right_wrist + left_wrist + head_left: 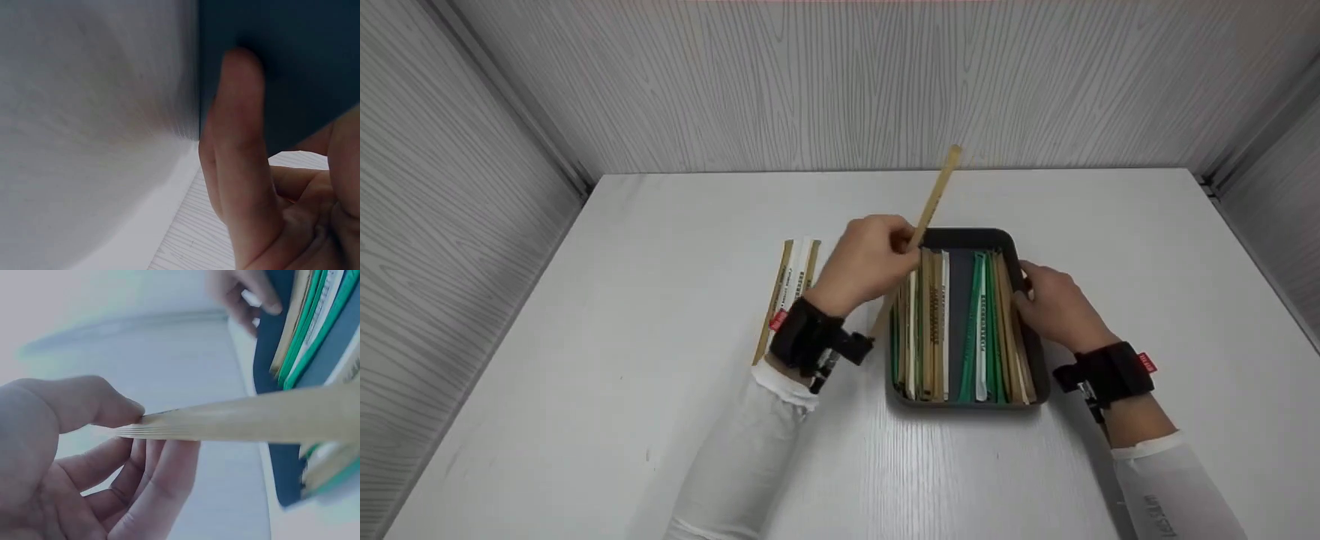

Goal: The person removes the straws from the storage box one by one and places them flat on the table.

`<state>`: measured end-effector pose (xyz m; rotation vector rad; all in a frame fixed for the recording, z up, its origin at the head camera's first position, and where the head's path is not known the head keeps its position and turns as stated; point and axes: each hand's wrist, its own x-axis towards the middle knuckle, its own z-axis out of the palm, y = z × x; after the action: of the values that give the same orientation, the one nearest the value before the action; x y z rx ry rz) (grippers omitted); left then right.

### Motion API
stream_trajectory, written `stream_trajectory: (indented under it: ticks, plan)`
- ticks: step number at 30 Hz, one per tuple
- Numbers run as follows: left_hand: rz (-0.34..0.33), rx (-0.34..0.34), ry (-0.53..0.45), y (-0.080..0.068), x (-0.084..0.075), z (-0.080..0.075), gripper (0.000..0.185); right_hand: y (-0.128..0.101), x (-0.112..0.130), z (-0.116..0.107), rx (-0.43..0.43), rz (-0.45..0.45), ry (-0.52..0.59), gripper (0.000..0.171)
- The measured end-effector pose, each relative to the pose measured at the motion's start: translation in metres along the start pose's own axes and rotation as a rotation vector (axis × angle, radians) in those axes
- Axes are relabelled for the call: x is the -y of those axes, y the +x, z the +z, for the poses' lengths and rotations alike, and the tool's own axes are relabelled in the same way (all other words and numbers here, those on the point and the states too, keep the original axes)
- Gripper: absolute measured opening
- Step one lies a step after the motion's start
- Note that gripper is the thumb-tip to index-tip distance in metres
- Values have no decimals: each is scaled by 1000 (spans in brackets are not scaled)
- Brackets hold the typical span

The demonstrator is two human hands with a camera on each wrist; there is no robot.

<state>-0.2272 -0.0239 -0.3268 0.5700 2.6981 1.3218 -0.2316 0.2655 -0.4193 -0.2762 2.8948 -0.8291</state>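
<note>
My left hand (pixel 866 259) pinches a long, thin tan paper-wrapped stick (pixel 936 196) with dark print, held slanting over the left side of a dark grey box (pixel 964 238). In the left wrist view, thumb and fingertips hold the tan wrapper (pixel 253 416) near its ridged end. Wrapped sticks fill the box in two groups: tan and white ones (pixel 936 322) on the left, green, white and tan ones (pixel 994 330) on the right, with a strip of bare floor between. My right hand (pixel 1057 304) grips the box's right wall, fingers against the outside.
Left of the box, several tan and white wrapped sticks (pixel 793 277) lie side by side on the white table (pixel 622 315), partly behind my left forearm. Wood-grain panels (pixel 825 90) stand along the table's back and sides.
</note>
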Motion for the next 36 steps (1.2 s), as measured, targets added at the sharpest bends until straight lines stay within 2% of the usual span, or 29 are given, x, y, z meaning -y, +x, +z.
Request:
stream_trajectory:
  ticks: [3, 7, 10, 13, 18, 25, 30, 36]
  plan:
    - [-12, -61, -11, -11, 20, -16, 29, 0, -1, -1, 0, 0, 1, 52]
    - [-68, -115, 60, -22, 48, -26, 37, 0, -1, -2, 2, 2, 5, 52]
    - [-120, -126, 143, -26, 68, -24, 37, 0, -1, -2, -7, 0, 5, 51]
    - [-177, -108, 206, -26, 84, -18, 36, 0, 0, -3, -13, -1, 3, 50]
    - [-256, -71, 275, -24, 103, -8, 33, -1, -1, -2, -14, 1, -2, 51]
    - [-299, -53, 345, -24, 118, -1, 33, -1, 0, 0, -7, -10, 2, 54]
    - [-253, -85, 414, -25, 118, 2, 33, 0, -1, 0, -12, -19, -6, 54]
    - [-224, -122, 529, -27, 112, 5, 21, 2, 0, 0, -3, -8, 8, 54]
